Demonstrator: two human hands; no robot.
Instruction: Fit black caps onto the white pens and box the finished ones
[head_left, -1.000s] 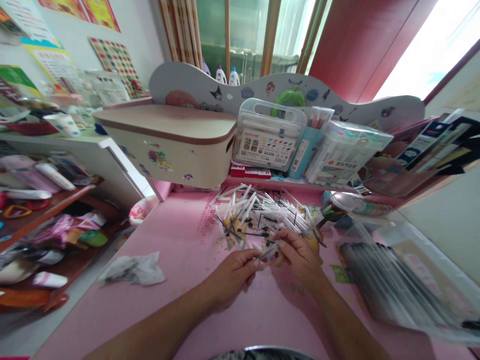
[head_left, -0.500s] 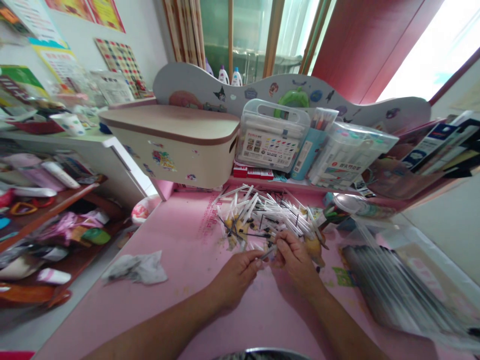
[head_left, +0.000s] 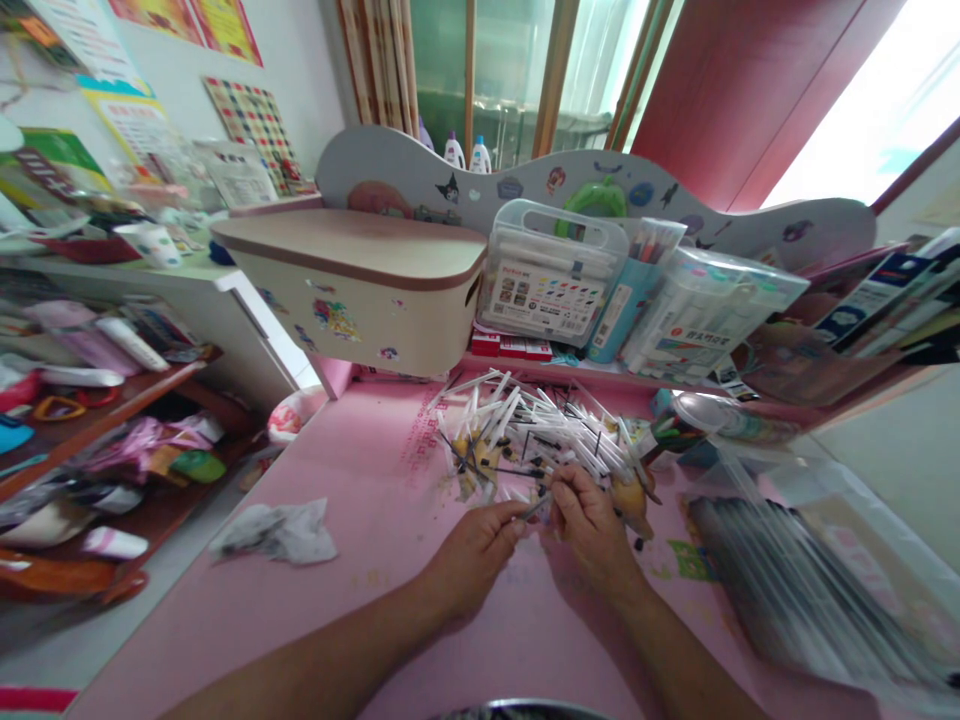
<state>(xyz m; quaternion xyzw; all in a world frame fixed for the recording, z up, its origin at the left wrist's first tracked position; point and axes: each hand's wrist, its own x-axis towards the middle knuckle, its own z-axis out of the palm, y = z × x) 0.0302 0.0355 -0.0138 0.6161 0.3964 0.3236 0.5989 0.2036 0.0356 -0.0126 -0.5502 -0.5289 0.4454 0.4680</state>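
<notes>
Hands met over the pink desk [head_left: 360, 520], just in front of a loose pile of white pen barrels [head_left: 525, 425] and thin black refills. The left hand [head_left: 472, 555] pinched one end of a slim pen part [head_left: 537, 507] between thumb and fingertips, and the right hand [head_left: 592, 525] closed round its other end, so the piece was grasped by both, level and close to the pile. Doing this well probably meant keeping the two ends in line, pressing straight rather than bending, and holding low over the desk so nothing rolled away. A crumpled tissue [head_left: 277, 532] lay well apart to the left, a clear bag of dark sticks [head_left: 787, 580] to the right.
</notes>
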